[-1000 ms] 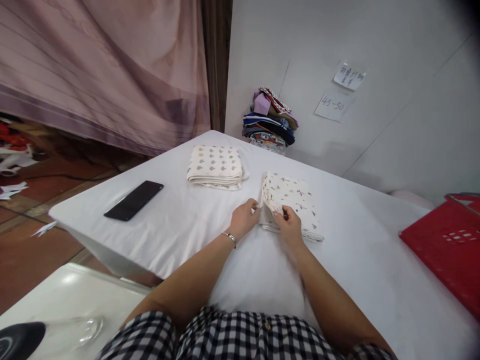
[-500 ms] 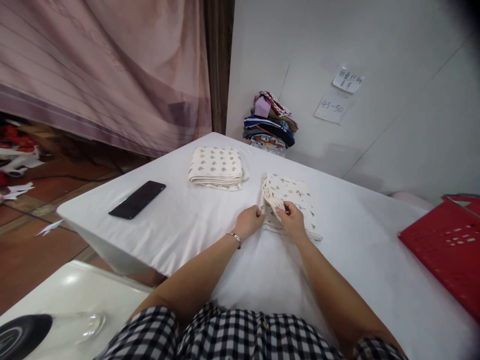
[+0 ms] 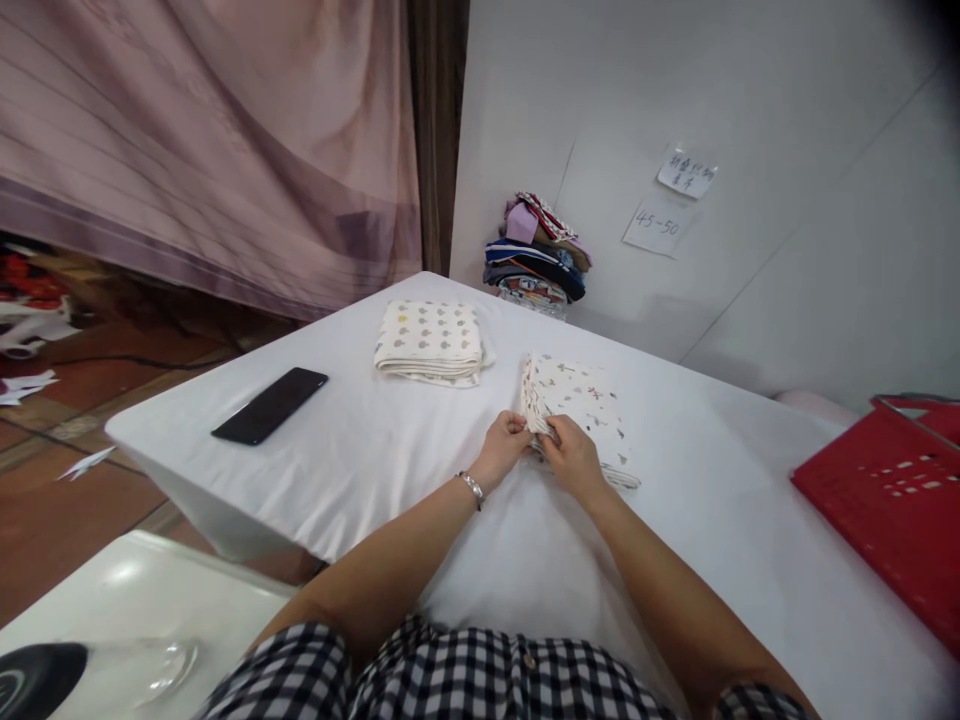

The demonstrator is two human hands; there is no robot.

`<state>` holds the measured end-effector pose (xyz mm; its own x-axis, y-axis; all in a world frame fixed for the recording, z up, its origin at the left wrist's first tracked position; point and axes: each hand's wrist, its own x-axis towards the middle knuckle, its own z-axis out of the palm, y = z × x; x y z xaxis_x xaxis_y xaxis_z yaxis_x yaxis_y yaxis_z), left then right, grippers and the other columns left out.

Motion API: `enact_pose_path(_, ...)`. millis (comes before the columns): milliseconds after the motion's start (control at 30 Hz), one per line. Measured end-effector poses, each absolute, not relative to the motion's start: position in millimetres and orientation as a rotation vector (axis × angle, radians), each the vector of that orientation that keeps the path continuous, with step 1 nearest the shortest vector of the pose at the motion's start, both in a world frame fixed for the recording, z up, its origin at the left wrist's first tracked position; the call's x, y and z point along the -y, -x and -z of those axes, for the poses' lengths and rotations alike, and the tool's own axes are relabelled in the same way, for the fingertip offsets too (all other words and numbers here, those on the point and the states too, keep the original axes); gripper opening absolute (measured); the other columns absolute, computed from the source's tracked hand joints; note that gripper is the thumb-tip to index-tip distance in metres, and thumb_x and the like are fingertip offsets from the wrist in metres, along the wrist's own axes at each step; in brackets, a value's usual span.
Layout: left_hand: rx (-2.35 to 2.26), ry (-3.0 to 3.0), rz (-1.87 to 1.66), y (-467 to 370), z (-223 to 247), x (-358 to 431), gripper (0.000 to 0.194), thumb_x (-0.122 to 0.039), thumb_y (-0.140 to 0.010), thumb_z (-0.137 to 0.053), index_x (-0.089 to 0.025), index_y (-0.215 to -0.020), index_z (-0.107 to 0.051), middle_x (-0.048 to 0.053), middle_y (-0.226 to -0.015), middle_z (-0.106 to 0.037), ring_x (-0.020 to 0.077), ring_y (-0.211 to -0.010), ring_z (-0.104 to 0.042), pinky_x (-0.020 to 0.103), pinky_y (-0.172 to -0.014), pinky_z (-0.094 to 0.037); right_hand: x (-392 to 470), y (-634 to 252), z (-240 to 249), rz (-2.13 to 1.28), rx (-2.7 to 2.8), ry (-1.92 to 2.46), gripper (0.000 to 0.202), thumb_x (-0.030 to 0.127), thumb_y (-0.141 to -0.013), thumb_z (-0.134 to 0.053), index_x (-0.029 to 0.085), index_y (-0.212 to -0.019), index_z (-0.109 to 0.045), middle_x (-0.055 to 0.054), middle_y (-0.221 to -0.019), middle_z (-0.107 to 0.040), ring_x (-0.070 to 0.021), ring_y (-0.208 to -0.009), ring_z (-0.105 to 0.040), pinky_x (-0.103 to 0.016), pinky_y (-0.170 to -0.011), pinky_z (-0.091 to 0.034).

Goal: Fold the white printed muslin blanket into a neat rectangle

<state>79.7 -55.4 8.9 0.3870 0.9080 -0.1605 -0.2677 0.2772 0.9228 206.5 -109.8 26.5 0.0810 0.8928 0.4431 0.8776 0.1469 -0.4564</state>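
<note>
A folded cream cloth [image 3: 581,390] with small leaf-like prints lies on the white-covered table in front of me. My left hand [image 3: 507,446] is closed at its near left corner, thumb and fingers pinching the layered edge. Right beside it, my right hand [image 3: 572,452] grips the same corner from above, with its fingers curled over the layers. Parts of the fingertips and the corner itself are hidden behind the hands. Farther back and to the left rests a second folded cream cloth [image 3: 429,342] with rows of grey tree-like prints and one yellow one. Neither hand touches it.
A black phone [image 3: 271,405] lies on the left of the table [image 3: 360,450]. At the back, a pile of folded clothes [image 3: 534,258] stands by the wall. A red plastic basket [image 3: 885,490] sits at the right edge. Lower left is a pale surface with a clear glass-like object [image 3: 142,668].
My right hand has moved left and down, bringing the lifted corner layers against the left hand. The raised flap now lies flatter. My view has shifted slightly.
</note>
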Motion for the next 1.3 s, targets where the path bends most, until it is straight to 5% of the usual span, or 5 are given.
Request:
enact_pose_path(400,-0.769,-0.900,-0.931,-77,-10,57,0.026,-0.012,-0.065,-0.066,-0.018,-0.078,-0.044,-0.004,-0.063,-0.054,0.0108,-0.060,-0.058,0.027,-0.060,-0.053,108,-202,-20,0.228,1.898,1.703,0.019,0.019,-0.085,-0.039,0.019,-0.097,-0.054,-0.008,-0.090,-0.060,-0.0212,-0.087,-0.054,-0.032,-0.073,-0.043)
enact_pose_path(667,-0.811,-0.877,-0.835,-68,-14,55,0.040,-0.042,-0.067,-0.070,-0.016,-0.083,-0.045,-0.001,-0.065,-0.055,0.0131,-0.061,-0.059,0.033,-0.061,-0.055,113,-197,-18,0.115,1.994,1.647,0.027,0.014,-0.082,-0.040,0.019,-0.105,-0.053,-0.008,-0.096,-0.059,-0.0222,-0.091,-0.053,-0.035,-0.076,-0.044)
enact_pose_path(967,-0.842,-0.807,-0.819,-80,-34,53,0.032,-0.024,-0.065,-0.072,-0.016,-0.080,-0.045,0.001,-0.067,-0.058,0.0162,-0.068,-0.062,0.033,-0.063,-0.056,150,-252,-5,0.268,2.110,1.738,0.057,0.031,-0.082,-0.049,0.016,-0.135,-0.033,-0.015,-0.126,-0.050,-0.0283,-0.113,-0.046,-0.046,-0.090,-0.040)
enact_pose_path(1300,-0.712,-0.774,-0.837,-99,-55,54,0.020,-0.019,-0.074,-0.062,-0.015,-0.081,-0.044,0.004,-0.074,-0.060,0.0148,-0.071,-0.063,0.034,-0.071,-0.056,193,-317,16,0.216,1.928,1.900,0.053,0.042,-0.085,-0.046,0.017,-0.131,-0.042,-0.013,-0.131,-0.047,-0.0260,-0.120,-0.043,-0.044,-0.098,-0.040)
